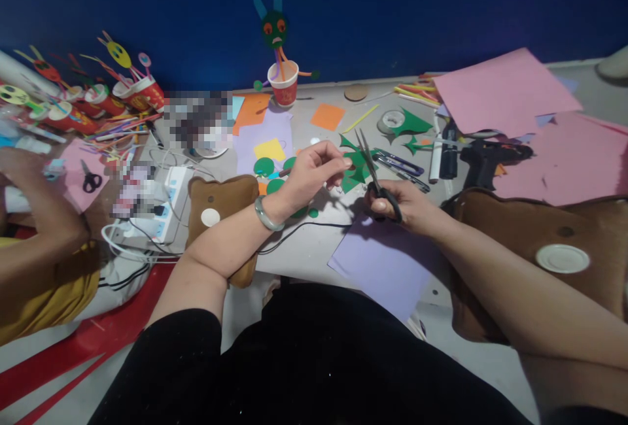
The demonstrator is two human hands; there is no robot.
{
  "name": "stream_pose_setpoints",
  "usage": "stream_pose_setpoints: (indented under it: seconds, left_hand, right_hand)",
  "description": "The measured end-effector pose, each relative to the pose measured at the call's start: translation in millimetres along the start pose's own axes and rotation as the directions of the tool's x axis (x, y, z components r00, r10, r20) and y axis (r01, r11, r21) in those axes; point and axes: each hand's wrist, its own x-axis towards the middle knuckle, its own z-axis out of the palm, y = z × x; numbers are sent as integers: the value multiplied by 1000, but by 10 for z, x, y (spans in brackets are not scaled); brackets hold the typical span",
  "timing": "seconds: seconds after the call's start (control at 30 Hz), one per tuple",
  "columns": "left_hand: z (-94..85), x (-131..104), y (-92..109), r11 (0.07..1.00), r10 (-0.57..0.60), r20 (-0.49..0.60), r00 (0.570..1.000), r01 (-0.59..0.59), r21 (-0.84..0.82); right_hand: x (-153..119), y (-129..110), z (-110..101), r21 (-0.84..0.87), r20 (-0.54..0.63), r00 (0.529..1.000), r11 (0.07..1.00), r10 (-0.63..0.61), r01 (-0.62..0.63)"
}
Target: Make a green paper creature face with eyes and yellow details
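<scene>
My right hand (pixel 407 206) grips black-handled scissors (pixel 369 158), the blades pointing up and slightly apart. To their left, my left hand (pixel 316 170) is closed in a pinch, its thumb against the fingers. Anything between those fingertips is too small to make out. Green paper scraps (pixel 356 170) lie behind both hands. Several green paper circles (pixel 263 167) are left of my left hand, near a yellow paper piece (pixel 269 150). Beneath my right hand, a sheet of purple paper (pixel 383 265) hangs over the table's front edge.
A paper cup figure (pixel 284 88) with a green head stands at the back. Utility knives (pixel 400 165), markers (pixel 448 150) and a glue gun (pixel 483 160) lie right, before pink paper (pixel 510 95). Brown cushions (pixel 220 193) flank me. A power strip (pixel 171 206) and another person's arm (pixel 42 216) are left.
</scene>
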Motion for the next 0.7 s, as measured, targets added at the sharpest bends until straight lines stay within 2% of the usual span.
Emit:
stream_pose_setpoints:
  seconds: [0.23, 0.5, 0.7]
  left_hand:
    - [17, 7, 34, 1000, -25, -38, 999, 25, 5]
    - [-12, 15, 20, 1000, 22, -26, 999, -22, -15]
    - [-11, 18, 25, 1000, -4, -48, 999, 4, -7]
  right_hand:
    - [3, 2, -3, -19, -7, 1000, 1000, 24, -24]
    - [-7, -20, -5, -20, 0, 1000, 999, 27, -27]
    - [-10, -31, 7, -20, -3, 1000, 999, 30, -30]
